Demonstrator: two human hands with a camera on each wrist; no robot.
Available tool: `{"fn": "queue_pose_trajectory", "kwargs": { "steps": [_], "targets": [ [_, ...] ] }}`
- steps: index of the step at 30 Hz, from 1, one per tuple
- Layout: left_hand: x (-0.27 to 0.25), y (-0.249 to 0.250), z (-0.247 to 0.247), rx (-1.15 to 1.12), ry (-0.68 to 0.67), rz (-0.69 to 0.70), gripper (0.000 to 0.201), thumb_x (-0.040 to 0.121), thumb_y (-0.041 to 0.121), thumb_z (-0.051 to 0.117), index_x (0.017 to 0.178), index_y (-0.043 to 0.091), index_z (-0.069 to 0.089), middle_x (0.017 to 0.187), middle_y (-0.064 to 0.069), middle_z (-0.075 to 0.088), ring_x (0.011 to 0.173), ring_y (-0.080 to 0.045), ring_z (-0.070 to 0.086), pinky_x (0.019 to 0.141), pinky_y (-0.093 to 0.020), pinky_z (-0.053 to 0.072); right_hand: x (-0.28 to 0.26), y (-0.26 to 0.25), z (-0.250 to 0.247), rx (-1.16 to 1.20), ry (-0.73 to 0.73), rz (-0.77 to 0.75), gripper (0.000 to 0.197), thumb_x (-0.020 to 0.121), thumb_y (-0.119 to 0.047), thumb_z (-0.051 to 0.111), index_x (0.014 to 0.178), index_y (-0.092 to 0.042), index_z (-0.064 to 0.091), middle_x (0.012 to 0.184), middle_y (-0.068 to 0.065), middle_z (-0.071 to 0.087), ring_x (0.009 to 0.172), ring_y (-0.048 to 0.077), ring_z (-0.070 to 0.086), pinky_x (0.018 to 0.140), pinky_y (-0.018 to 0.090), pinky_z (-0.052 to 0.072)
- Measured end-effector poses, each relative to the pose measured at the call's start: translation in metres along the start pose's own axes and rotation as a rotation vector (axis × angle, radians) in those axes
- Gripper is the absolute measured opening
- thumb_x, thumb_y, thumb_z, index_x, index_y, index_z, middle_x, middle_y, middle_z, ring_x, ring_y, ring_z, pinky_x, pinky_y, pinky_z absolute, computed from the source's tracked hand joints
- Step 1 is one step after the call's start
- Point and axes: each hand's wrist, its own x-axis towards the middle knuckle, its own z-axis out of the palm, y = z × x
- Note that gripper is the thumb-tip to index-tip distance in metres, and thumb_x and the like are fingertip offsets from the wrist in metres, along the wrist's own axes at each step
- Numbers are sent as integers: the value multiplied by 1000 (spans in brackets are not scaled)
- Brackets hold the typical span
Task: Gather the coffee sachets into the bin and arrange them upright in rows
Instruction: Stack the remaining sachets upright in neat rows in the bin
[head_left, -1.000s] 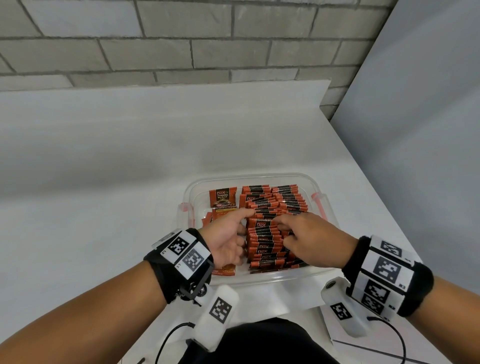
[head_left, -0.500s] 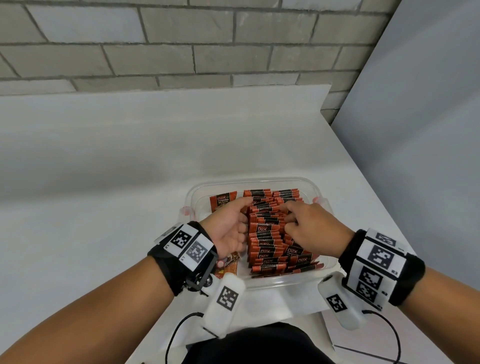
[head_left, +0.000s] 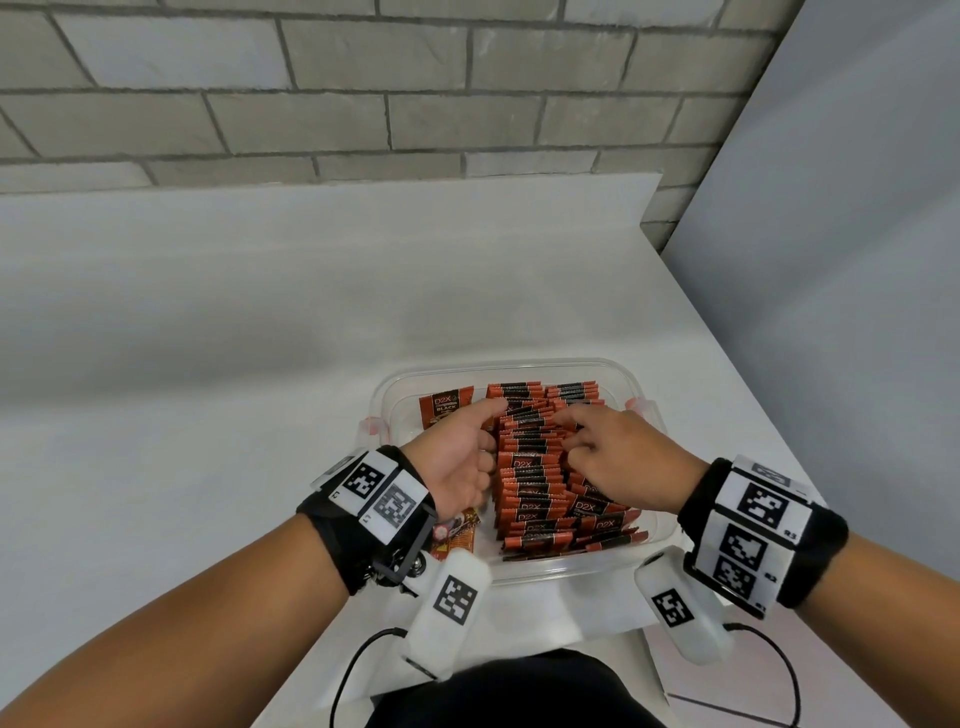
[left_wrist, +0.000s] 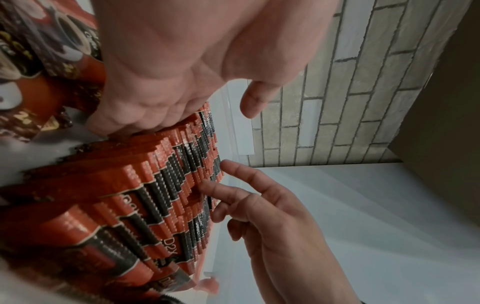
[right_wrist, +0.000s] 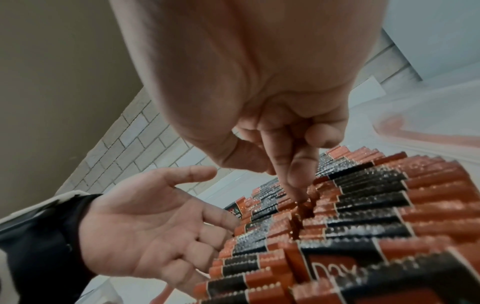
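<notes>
Nearest, a loose sachet (head_left: 457, 532) lay flat in the bin's near-left corner, partly hidden under the left wrist. Beyond it the left hand (head_left: 460, 457) was spread, its fingers (right_wrist: 221, 219) straight against the left flank of the upright coffee sachets (head_left: 530, 478), while the right hand (head_left: 618, 457) poked loosely bent fingers (right_wrist: 293, 176) into the seam between the two rows, gripping nothing that could be made out. Farther back, one sachet (head_left: 445, 408) leaned against the far wall of the clear bin (head_left: 636, 387) on the white tabletop (head_left: 208, 364).

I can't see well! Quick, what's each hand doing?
Left hand: open, fingers against the sachets.
Right hand: open, fingertips poking between sachets.
</notes>
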Motion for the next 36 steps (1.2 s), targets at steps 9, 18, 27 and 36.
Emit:
{"fn": "queue_pose_trajectory", "kwargs": {
  "steps": [9,18,27,36],
  "targets": [
    [1,0,3,36,19,4,61,92,54,43,129,7,54,95,-7,71,87,-15,62,87,-32,42,3,3,-3,29,26,9,42,96,-11,42,138,-17,43,109,5,68,88,22,68,75,29,54],
    [-2,2,5,61,33,50,56,95,52,39,126,7,55,81,-2,69,72,-14,62,62,-23,46,4,2,-7,22,55,15,41,96,-12,43,137,-17,44,115,5,65,88,19,67,70,25,55],
    [-2,5,5,17,10,61,63,95,54,40,132,4,50,94,-6,70,85,-12,63,82,-31,49,10,-2,-10,-35,40,8,43,96,-14,43,139,-17,42,121,3,63,96,15,63,77,20,47],
    [-4,5,5,-5,3,59,65,93,54,42,133,4,49,102,-7,69,89,-18,63,73,-28,46,13,1,-12,10,50,39,41,96,-14,45,136,-20,45,118,2,63,99,15,60,75,19,43]
  ]
}}
